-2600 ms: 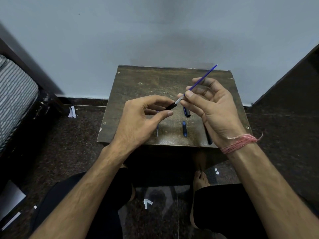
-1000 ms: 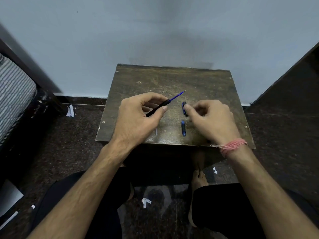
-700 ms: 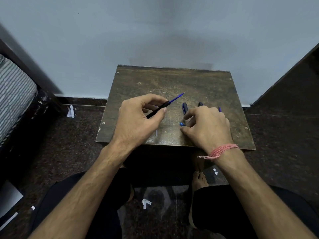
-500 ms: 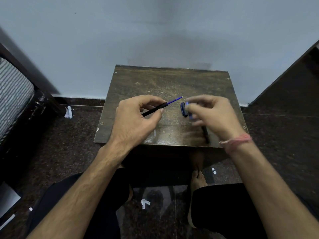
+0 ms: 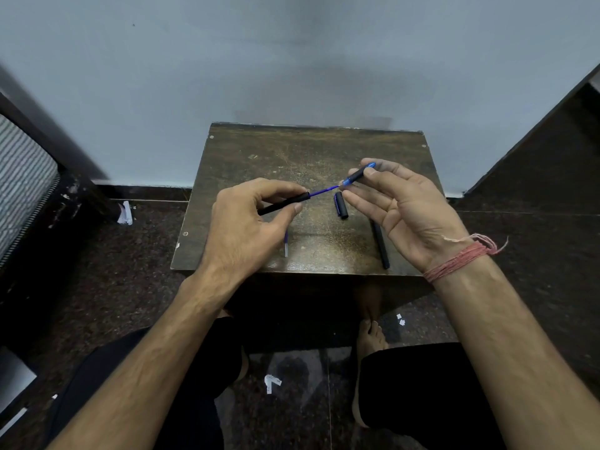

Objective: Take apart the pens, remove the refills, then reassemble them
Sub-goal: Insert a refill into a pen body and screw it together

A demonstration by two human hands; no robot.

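My left hand (image 5: pixel 246 228) grips a black pen barrel (image 5: pixel 285 203) with a thin blue refill (image 5: pixel 324 190) sticking out of its right end. My right hand (image 5: pixel 402 212) pinches a short blue-and-black tip section (image 5: pixel 358 174) between thumb and forefinger, its open end right at the refill's point. Both are held just above the small brown wooden table (image 5: pixel 292 157). A black cap (image 5: pixel 341 205) lies on the table between my hands. Another black pen barrel (image 5: pixel 380 245) lies under my right palm, and a loose refill (image 5: pixel 286 244) sits below my left hand.
The table stands against a pale blue wall. A striped cushion (image 5: pixel 22 180) is at the left. Scraps of white paper (image 5: pixel 125 213) lie on the dark floor. My knees and bare feet are under the table's front edge.
My right hand went down to the table, picked up the blue tip section, and lifted it to the refill's point. My left hand stayed put with the barrel.
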